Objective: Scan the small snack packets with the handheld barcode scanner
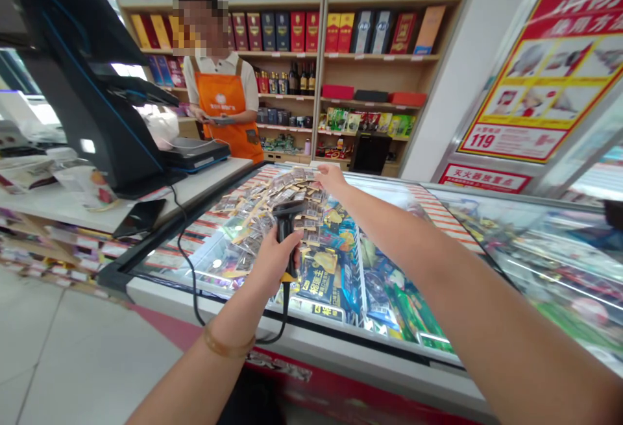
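Two hands, one head view, as I see it from my remote post.

Head view: Item, left hand [276, 257], wrapped around the handle of a black scanner [287, 212], just off centre toward 7 o'clock; a gold-coloured bracelet [228, 346] on that wrist. Item, cord [286, 308], running down from the handle toward 6 o'clock. Item, right hand [333, 180], just off centre toward 1 o'clock, fingers drawn in at the far edge of the packets; whether they pinch one, I cannot tell. Item, many clear-wrapped packets [253, 207], overlapping on the glass top of a display chest [160, 294], from the centre toward 9 o'clock, beside the scanner. Item, phone [140, 216], dark-screened, on a counter at 9 o'clock. Item, black terminal [97, 94], 10 o'clock. Item, person in orange apron [226, 113], 11 o'clock, holding a flat object. Item, red-and-yellow poster [545, 68], 2 o'clock.
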Action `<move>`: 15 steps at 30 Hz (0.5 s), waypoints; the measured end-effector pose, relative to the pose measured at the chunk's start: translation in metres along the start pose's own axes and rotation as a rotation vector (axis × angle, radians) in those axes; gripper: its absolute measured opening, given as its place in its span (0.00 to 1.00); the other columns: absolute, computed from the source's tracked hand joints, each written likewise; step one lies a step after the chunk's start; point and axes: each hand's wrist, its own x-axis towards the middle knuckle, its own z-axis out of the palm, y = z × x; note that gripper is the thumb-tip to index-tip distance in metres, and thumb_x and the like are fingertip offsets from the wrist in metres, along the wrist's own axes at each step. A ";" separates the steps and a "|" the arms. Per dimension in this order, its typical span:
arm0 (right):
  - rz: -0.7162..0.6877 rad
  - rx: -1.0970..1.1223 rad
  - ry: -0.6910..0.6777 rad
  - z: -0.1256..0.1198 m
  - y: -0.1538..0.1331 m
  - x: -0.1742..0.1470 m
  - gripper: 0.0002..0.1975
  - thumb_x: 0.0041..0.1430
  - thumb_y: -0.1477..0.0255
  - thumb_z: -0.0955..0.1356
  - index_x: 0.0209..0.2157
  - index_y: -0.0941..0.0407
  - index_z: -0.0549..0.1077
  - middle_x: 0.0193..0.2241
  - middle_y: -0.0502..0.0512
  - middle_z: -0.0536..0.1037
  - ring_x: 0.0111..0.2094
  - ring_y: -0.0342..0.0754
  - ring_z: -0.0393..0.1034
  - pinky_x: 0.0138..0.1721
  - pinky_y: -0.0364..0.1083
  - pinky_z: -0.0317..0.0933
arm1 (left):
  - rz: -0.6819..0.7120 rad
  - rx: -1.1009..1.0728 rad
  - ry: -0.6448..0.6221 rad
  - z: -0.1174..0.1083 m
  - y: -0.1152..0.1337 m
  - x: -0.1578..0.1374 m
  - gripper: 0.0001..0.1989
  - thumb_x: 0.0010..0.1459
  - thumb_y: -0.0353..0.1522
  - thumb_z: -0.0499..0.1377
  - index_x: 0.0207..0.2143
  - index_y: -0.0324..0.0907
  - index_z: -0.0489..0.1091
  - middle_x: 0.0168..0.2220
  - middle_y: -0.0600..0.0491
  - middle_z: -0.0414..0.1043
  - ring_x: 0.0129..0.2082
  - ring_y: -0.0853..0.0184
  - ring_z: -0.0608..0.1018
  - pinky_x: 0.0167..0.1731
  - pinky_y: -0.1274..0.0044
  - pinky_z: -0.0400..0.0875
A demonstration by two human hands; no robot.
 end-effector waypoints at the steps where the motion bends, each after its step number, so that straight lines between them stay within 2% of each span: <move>1: -0.019 -0.005 -0.009 -0.009 0.001 -0.003 0.18 0.55 0.75 0.74 0.49 0.56 0.74 0.53 0.64 0.74 0.24 0.42 0.76 0.21 0.41 0.65 | 0.003 0.002 -0.013 0.006 -0.001 0.000 0.22 0.44 0.43 0.68 0.35 0.44 0.62 0.20 0.62 0.64 0.14 0.75 0.66 0.15 0.81 0.60; 4: -0.060 -0.019 -0.011 -0.049 0.011 -0.017 0.18 0.55 0.73 0.74 0.48 0.55 0.75 0.57 0.63 0.71 0.24 0.40 0.75 0.19 0.40 0.63 | 0.026 0.011 -0.067 0.026 -0.007 0.002 0.21 0.45 0.42 0.68 0.34 0.44 0.61 0.19 0.62 0.64 0.14 0.75 0.66 0.15 0.81 0.60; 7: -0.115 -0.107 0.032 -0.106 0.038 -0.039 0.16 0.55 0.73 0.72 0.47 0.55 0.75 0.56 0.61 0.74 0.23 0.40 0.74 0.22 0.41 0.65 | 0.027 0.044 -0.115 0.051 -0.016 0.003 0.20 0.47 0.42 0.67 0.33 0.44 0.61 0.18 0.63 0.62 0.14 0.74 0.65 0.15 0.80 0.60; 9: -0.116 -0.234 0.095 -0.152 0.062 -0.058 0.15 0.57 0.74 0.70 0.47 0.55 0.76 0.50 0.60 0.78 0.22 0.41 0.74 0.24 0.43 0.67 | 0.015 0.057 -0.139 0.071 -0.023 0.004 0.20 0.46 0.42 0.67 0.33 0.44 0.60 0.17 0.63 0.63 0.13 0.74 0.65 0.15 0.80 0.60; 12: -0.035 -0.389 0.219 -0.227 0.097 -0.093 0.15 0.58 0.74 0.67 0.47 0.57 0.77 0.35 0.57 0.81 0.22 0.46 0.74 0.26 0.46 0.68 | 0.016 0.075 -0.193 0.104 -0.035 0.008 0.20 0.46 0.43 0.67 0.32 0.44 0.61 0.18 0.62 0.63 0.13 0.74 0.65 0.14 0.80 0.60; 15: 0.020 -0.498 0.330 -0.306 0.121 -0.129 0.14 0.57 0.74 0.67 0.44 0.56 0.78 0.33 0.55 0.81 0.24 0.47 0.75 0.30 0.47 0.70 | 0.032 0.064 -0.238 0.135 -0.046 0.011 0.20 0.45 0.42 0.68 0.32 0.44 0.61 0.18 0.62 0.63 0.13 0.74 0.65 0.15 0.80 0.61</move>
